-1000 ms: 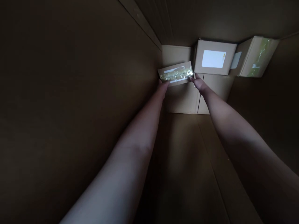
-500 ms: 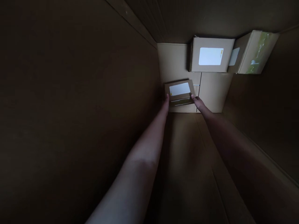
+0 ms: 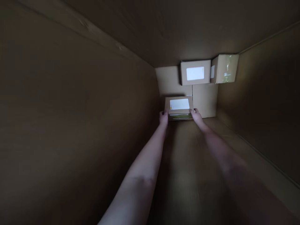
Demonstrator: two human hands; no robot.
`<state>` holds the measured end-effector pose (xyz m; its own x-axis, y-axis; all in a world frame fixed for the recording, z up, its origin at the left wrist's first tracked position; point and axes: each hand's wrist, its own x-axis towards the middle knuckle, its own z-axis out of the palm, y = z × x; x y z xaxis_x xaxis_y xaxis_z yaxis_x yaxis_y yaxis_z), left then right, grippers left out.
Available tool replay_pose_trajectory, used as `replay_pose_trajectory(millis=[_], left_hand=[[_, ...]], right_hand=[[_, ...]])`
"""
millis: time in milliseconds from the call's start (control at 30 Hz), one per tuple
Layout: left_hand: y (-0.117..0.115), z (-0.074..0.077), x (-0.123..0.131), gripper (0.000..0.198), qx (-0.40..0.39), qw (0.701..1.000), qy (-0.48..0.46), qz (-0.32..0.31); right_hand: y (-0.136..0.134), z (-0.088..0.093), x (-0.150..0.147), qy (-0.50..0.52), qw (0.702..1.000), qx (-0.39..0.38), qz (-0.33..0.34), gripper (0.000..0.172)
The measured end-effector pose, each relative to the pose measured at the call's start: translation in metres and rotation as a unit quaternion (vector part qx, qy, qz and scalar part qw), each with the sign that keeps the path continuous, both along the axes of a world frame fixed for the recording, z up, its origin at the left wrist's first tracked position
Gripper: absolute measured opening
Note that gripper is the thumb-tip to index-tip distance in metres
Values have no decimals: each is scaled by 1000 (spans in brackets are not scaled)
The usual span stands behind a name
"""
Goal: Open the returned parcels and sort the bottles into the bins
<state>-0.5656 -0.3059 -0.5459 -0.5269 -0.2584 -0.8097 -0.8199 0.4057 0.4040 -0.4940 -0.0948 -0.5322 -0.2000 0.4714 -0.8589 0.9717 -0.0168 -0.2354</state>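
Observation:
Between my two hands is a small brown cardboard box point(image 3: 167, 104), with a white label point(image 3: 179, 104) on its top and shiny tape on the side facing me. My left hand point(image 3: 163, 118) grips its left end, fingers partly hidden behind the corner. At the right end my right hand point(image 3: 196, 115) presses with the thumb on the near corner. The box is low down by the left wall, over the floor of a deep cardboard container; whether its underside touches that floor I cannot tell.
A labelled cardboard box point(image 3: 195, 82) stands against the far wall. To its right, a taped box point(image 3: 227, 68) leans near the corner. Tall dark cardboard walls point(image 3: 93, 103) surround the container's floor point(image 3: 204, 100), where flap seams show.
The held box has turned from a slight tilt to nearly square with the walls. My view has shifted, so the far boxes appear lower, smaller and further left.

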Motion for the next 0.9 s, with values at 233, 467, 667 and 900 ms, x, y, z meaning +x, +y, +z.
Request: replay_pose_trajectory(millis=[233,467,667,900], left_hand=[[25,159,-15,26,-14,999,32,-21],[48,327,-17,37,28,989,146,-10],[48,471,8,48,133,969,198,-66],[30,572,82,50,251,923,212,-203]], right_hand=[[6,148,-7,109,990,38,-78,23],[19,315,-9,255,950,81,-163,32],[21,450,43,367,895,123,-220,39],[-16,552,157,403,828,222,-320,45]])
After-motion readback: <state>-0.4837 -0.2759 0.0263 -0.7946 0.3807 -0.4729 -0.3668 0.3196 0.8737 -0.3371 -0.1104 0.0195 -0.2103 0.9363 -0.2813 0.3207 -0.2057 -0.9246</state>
